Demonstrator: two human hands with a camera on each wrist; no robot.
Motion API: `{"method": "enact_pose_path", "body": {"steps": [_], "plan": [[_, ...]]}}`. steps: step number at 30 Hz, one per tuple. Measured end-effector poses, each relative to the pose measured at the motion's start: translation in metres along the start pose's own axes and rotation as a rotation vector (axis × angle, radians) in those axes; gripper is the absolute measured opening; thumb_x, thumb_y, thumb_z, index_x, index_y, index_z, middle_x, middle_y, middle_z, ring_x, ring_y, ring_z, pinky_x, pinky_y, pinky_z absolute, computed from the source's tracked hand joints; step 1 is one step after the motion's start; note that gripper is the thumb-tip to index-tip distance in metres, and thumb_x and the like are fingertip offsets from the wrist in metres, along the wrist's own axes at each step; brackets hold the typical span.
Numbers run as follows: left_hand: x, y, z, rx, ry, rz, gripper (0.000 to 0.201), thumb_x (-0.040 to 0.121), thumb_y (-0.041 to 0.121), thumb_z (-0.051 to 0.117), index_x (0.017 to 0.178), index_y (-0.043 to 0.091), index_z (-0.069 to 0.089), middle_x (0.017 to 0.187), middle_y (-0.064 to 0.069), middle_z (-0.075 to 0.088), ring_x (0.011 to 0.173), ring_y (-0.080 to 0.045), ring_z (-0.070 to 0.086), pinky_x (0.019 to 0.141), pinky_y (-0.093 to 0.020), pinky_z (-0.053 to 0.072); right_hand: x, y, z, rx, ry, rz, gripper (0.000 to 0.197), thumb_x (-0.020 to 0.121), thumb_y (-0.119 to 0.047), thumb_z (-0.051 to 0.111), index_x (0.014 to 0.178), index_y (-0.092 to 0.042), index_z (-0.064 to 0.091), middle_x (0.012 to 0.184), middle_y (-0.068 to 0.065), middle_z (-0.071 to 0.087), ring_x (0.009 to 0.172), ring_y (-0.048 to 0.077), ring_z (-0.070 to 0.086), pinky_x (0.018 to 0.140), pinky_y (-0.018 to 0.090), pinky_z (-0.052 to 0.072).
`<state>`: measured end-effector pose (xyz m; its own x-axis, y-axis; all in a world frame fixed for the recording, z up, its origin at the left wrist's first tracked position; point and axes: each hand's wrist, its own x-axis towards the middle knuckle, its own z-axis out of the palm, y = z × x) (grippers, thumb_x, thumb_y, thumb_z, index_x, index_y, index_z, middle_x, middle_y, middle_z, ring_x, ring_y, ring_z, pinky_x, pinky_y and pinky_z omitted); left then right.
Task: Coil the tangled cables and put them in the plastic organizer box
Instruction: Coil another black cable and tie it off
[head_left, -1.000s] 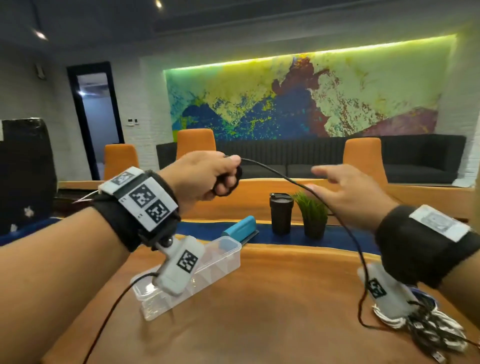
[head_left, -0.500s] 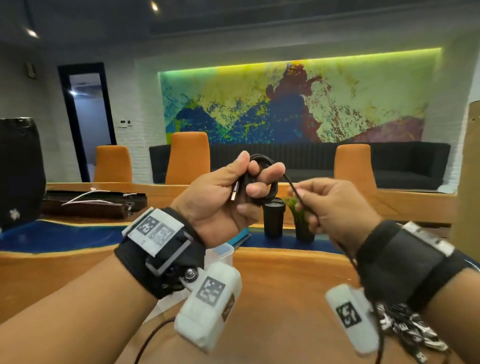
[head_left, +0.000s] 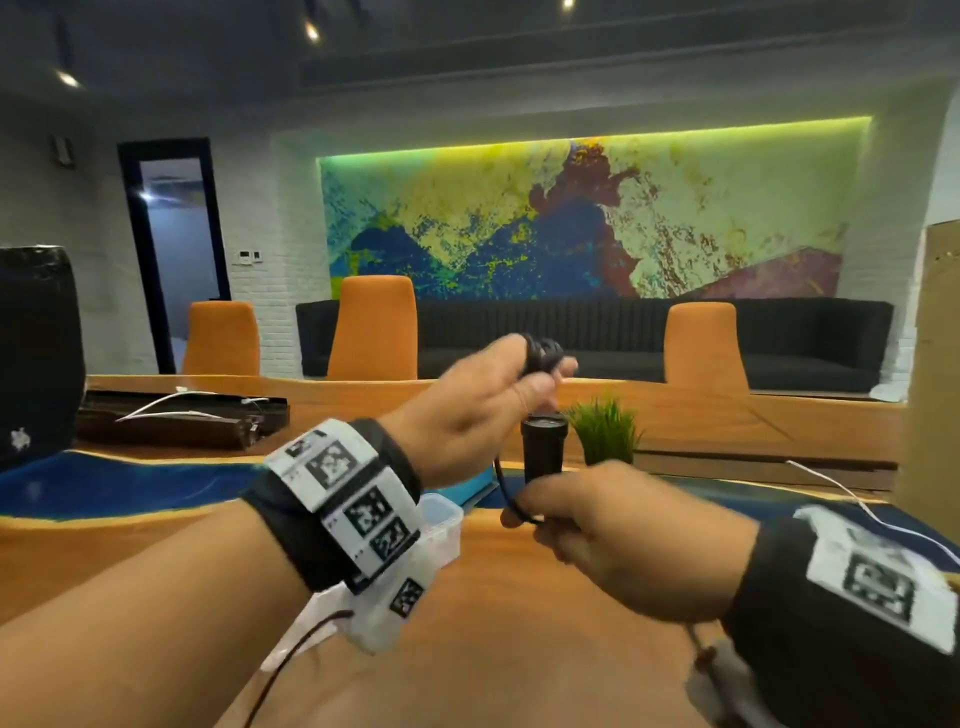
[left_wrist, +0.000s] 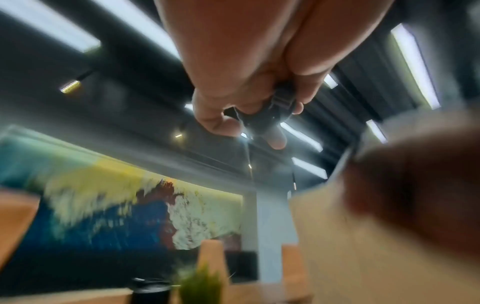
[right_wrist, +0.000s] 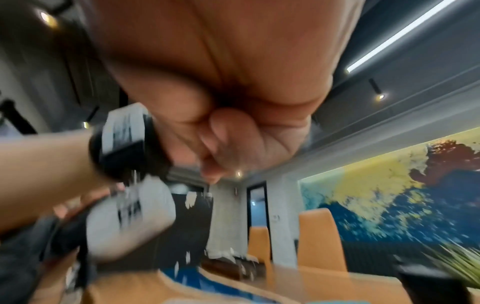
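My left hand (head_left: 467, 410) pinches a small coil of black cable (head_left: 540, 353) between thumb and fingertips, raised above the surface (head_left: 519, 597); my right hand (head_left: 623, 535), at about 5 o'clock from it, is curled round the cable's loose run below; the organizer box (head_left: 441, 519) sits under my left wrist. The cable looks light, thin and limp, likely springy; I'd grip across the gathered loops, not one strand.

Black cable (head_left: 540, 356) half coiled, up in the air.
I see small loops bunched high, a strand dropping to a bend lower right; clear organizer box (head_left: 441, 519) sits on the table, mostly hidden.
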<state>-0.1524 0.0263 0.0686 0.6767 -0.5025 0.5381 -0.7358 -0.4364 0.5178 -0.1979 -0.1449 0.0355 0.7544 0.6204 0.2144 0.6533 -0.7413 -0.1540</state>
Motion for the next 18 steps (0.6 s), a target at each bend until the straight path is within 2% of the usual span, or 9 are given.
{"method": "enact_pose_path", "body": {"steps": [2, 4, 6, 8, 11, 13, 14, 16, 18], "plan": [[-0.002, -0.011, 0.008, 0.099, -0.071, 0.014, 0.02, 0.102, 0.029, 0.045, 0.1, 0.012, 0.056, 0.104, -0.011, 0.065, 0.09, -0.018, 0.062, 0.081, -0.034, 0.051, -0.001, 0.001, -0.022, -0.042, 0.148, -0.058, 0.015, 0.099, -0.025, 0.051, 0.103, -0.027, 0.065, 0.089, -0.014, 0.059, 0.085, 0.007, 0.054, 0.073, 0.022, 0.044], [-0.007, -0.017, 0.012, -0.117, -0.049, -0.082, 0.024, 0.104, 0.023, 0.042, 0.094, 0.004, 0.053, 0.089, -0.014, 0.061, 0.073, -0.018, 0.054, 0.07, -0.032, 0.048, 0.0, 0.007, -0.041, -0.074, 0.378, -0.07, 0.014, 0.097, -0.025, 0.053, 0.093, -0.024, 0.066, 0.083, -0.009, 0.063, 0.078, 0.009, 0.055, 0.072, 0.029, 0.045], [-0.014, -0.02, 0.017, -0.374, -0.027, -0.172, 0.023, 0.104, 0.021, 0.043, 0.093, 0.004, 0.055, 0.084, -0.012, 0.064, 0.072, -0.016, 0.056, 0.072, -0.032, 0.046, 0.001, 0.016, -0.058, 0.001, 0.62, -0.062, 0.015, 0.097, -0.025, 0.054, 0.094, -0.021, 0.068, 0.082, -0.008, 0.065, 0.076, 0.009, 0.057, 0.071, 0.028, 0.044], [-0.022, -0.018, 0.024, -0.496, -0.031, -0.228, 0.026, 0.105, 0.018, 0.043, 0.088, 0.005, 0.057, 0.077, -0.005, 0.065, 0.074, -0.024, 0.056, 0.075, -0.037, 0.044, 0.004, 0.024, -0.071, 0.114, 0.721, -0.043, 0.018, 0.098, -0.025, 0.053, 0.098, -0.017, 0.07, 0.086, -0.007, 0.067, 0.081, 0.009, 0.059, 0.074, 0.026, 0.046], [-0.027, -0.014, 0.03, -0.495, -0.068, -0.214, 0.026, 0.105, 0.016, 0.039, 0.087, 0.008, 0.055, 0.076, -0.002, 0.062, 0.068, -0.019, 0.053, 0.062, -0.023, 0.043, 0.011, 0.027, -0.072, 0.235, 0.67, -0.061, 0.019, 0.098, -0.019, 0.054, 0.101, -0.014, 0.072, 0.082, -0.015, 0.067, 0.081, 0.002, 0.061, 0.07, 0.018, 0.047], [-0.025, -0.015, 0.026, -0.514, -0.062, -0.22, 0.022, 0.105, 0.021, 0.042, 0.092, 0.008, 0.053, 0.077, -0.001, 0.058, 0.065, -0.008, 0.053, 0.061, -0.019, 0.042, 0.012, 0.025, -0.068, 0.365, 0.639, -0.119, 0.017, 0.098, -0.015, 0.055, 0.101, -0.011, 0.072, 0.067, -0.02, 0.063, 0.063, 0.0, 0.058, 0.057, 0.012, 0.043], [-0.023, -0.017, 0.023, -0.519, -0.046, -0.216, 0.021, 0.102, 0.025, 0.045, 0.095, 0.008, 0.053, 0.079, -0.002, 0.056, 0.066, -0.009, 0.052, 0.061, -0.021, 0.041, 0.009, 0.025, -0.067, 0.474, 0.603, -0.148, 0.017, 0.096, -0.015, 0.057, 0.101, -0.009, 0.072, 0.06, -0.015, 0.06, 0.053, 0.002, 0.053, 0.051, 0.013, 0.039], [-0.016, -0.022, 0.012, -0.458, 0.015, -0.236, 0.018, 0.102, 0.026, 0.046, 0.098, 0.009, 0.053, 0.081, -0.005, 0.055, 0.067, -0.012, 0.047, 0.061, -0.024, 0.038, 0.0, 0.029, -0.068, 0.638, 0.438, -0.179, 0.02, 0.088, -0.022, 0.061, 0.099, -0.011, 0.075, 0.058, 0.001, 0.056, 0.048, 0.014, 0.045, 0.044, 0.023, 0.037], [-0.01, -0.024, -0.003, -0.383, 0.095, -0.281, 0.016, 0.106, 0.02, 0.042, 0.099, 0.01, 0.052, 0.08, -0.003, 0.055, 0.064, -0.01, 0.045, 0.058, -0.022, 0.037, -0.008, 0.032, -0.063, 0.567, 0.111, -0.1, 0.018, 0.082, -0.027, 0.067, 0.094, -0.02, 0.078, 0.068, 0.006, 0.067, 0.054, 0.018, 0.052, 0.047, 0.025, 0.042]]}}
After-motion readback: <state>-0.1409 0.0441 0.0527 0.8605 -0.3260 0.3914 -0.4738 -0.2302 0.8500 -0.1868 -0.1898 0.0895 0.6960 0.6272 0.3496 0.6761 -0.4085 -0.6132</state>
